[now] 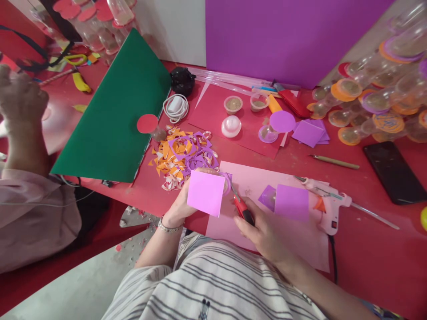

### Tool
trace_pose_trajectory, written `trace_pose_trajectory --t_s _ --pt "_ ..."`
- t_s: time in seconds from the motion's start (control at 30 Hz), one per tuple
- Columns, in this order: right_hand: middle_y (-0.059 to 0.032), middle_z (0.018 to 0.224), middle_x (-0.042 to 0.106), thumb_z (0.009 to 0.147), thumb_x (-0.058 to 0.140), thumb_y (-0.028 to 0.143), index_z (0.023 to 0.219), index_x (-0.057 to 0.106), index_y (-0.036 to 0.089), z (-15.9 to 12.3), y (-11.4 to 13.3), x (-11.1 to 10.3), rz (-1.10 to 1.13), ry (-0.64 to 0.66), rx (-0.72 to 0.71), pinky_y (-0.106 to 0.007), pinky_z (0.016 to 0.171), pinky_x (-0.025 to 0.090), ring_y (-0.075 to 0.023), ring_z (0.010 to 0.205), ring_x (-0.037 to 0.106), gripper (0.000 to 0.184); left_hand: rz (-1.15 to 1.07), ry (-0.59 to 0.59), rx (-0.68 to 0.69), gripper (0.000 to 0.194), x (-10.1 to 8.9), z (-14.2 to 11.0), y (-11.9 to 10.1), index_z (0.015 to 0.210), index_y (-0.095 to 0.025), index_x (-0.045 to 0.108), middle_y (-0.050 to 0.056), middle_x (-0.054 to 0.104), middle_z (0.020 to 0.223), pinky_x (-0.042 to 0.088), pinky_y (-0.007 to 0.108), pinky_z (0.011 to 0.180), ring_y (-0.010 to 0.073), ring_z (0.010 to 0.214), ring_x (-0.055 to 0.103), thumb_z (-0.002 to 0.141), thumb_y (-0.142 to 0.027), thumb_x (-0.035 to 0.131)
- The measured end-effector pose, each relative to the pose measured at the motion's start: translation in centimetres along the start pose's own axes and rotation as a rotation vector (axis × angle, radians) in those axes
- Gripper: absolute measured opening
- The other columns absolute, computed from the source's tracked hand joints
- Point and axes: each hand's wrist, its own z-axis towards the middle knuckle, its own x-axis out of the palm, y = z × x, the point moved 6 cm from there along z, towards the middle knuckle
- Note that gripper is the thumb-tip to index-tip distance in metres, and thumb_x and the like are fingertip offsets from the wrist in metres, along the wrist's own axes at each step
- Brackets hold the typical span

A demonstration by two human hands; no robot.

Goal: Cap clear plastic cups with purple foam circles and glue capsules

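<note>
My left hand (183,203) is closed on a purple paper square (206,194) that faces up toward me. Behind the square, a clear plastic cup with a second purple piece shows in part. In my right hand (263,229) are scissors (243,210) with red and black handles, their blades against the purple edge beside the cup. Under both hands lies a pale pink sheet (233,231). On it, to the right, rests another clear cup with purple squares (292,202) at its ends. A white glue gun (328,209) lies beside that.
Orange and purple paper scraps (187,155) lie heaped at the left, near a leaning green board (116,120). At right are a phone (396,171), a craft knife (335,162) and stacked cups (376,89). Spare purple squares (308,133) sit farther back. Another person's hand (22,98) appears far left.
</note>
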Motion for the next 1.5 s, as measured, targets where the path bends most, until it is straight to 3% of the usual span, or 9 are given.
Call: trace_pose_trajectory --t_s 0.17,0.33,0.47,0.63,0.9,1.33,1.5 --pt "0.0018 0.072 0.050 0.086 0.056 0.033 0.098 0.058 0.023 0.1 0.6 -0.2 -0.011 -0.011 -0.026 -0.026 0.053 0.042 -0.0145 0.060 0.046 0.016 0.069 0.020 0.050 0.044 -0.2 0.0 -0.2 0.112 -0.028 0.073 0.007 0.072 0.121 0.051 0.052 0.111 0.0325 0.120 0.064 0.071 -0.024 0.086" --pt "0.0027 0.068 0.050 0.087 0.057 0.033 0.109 0.059 0.023 0.0 -0.1 0.0 -0.011 -0.022 -0.018 -0.027 0.053 0.042 -0.0153 0.057 0.046 0.024 0.026 0.036 0.083 0.047 -0.5 0.1 0.2 0.118 -0.030 0.071 0.005 0.072 0.125 0.052 0.049 0.110 0.0297 0.120 0.066 0.073 -0.021 0.084" --pt "0.0009 0.073 0.053 0.088 0.057 0.036 0.111 0.060 0.022 0.0 -0.8 0.1 0.019 -0.056 -0.043 -0.027 0.055 0.043 -0.0162 0.062 0.048 0.027 -0.009 0.038 0.089 0.049 -0.5 0.1 0.7 0.119 -0.031 0.071 0.004 0.073 0.124 0.053 0.045 0.108 0.0283 0.120 0.067 0.073 -0.019 0.083" --pt "-0.0011 0.083 0.054 0.089 0.056 0.034 0.109 0.060 0.022 -0.2 -0.7 0.4 0.035 -0.008 -0.011 -0.025 0.055 0.041 -0.0148 0.066 0.047 0.024 -0.051 0.059 0.084 0.052 -0.3 0.1 1.1 0.121 -0.028 0.068 0.006 0.072 0.124 0.055 0.044 0.103 0.0283 0.115 0.069 0.072 -0.018 0.084" --pt "0.0007 0.077 0.054 0.087 0.058 0.037 0.110 0.062 0.023 -0.3 0.5 0.3 0.042 0.020 -0.021 -0.028 0.062 0.045 -0.0168 0.070 0.050 0.027 0.032 -0.049 0.032 0.047 -0.7 -0.2 0.6 0.114 -0.026 0.068 0.007 0.072 0.119 0.054 0.047 0.106 0.0293 0.113 0.068 0.070 -0.025 0.086" --pt "0.0025 0.073 0.051 0.086 0.059 0.038 0.109 0.063 0.023 0.0 0.7 0.3 0.088 0.005 0.004 -0.027 0.059 0.044 -0.0151 0.064 0.049 0.028 0.003 0.048 0.046 0.043 0.2 -0.1 -0.4 0.113 -0.029 0.073 0.003 0.074 0.119 0.052 0.044 0.108 0.0277 0.115 0.069 0.073 -0.019 0.083" --pt "0.0011 0.077 0.053 0.086 0.057 0.038 0.104 0.062 0.022 0.1 0.7 0.2 0.086 0.028 0.012 -0.027 0.057 0.043 -0.0143 0.063 0.048 0.024 -0.007 0.079 0.063 0.050 -0.3 0.1 0.4 0.119 -0.030 0.072 0.005 0.073 0.124 0.051 0.048 0.111 0.0303 0.119 0.067 0.072 -0.020 0.085"
